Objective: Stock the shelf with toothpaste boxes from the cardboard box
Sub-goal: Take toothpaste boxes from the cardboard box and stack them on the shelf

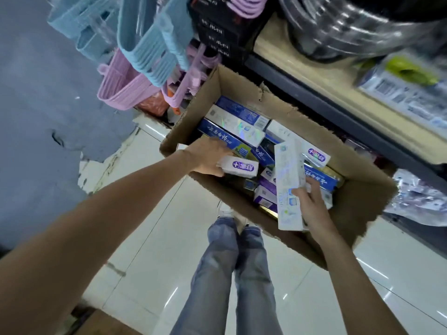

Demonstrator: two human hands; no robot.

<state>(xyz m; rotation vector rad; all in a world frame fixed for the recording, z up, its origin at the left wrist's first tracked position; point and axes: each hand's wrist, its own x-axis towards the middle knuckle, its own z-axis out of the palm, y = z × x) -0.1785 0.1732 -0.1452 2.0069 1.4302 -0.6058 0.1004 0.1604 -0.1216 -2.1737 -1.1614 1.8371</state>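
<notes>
Cardboard box [358, 213] on the floor [150, 233], at one o'clock from the legs [232, 274]. Toothpaste boxes [232, 126] piled inside. Shelf [314, 76] just beyond, toward two o'clock. Hangers [145, 44] hung at eleven o'clock, possibly touching the box's far corner.

You stand on glossy white floor tiles [150, 238] beside a matt brown cardboard box [358, 204] with torn, rough edges; its toothpaste boxes [232, 124] show shiny holographic print.

One cardboard box [358, 204], perhaps fifteen toothpaste boxes [232, 130].
</notes>
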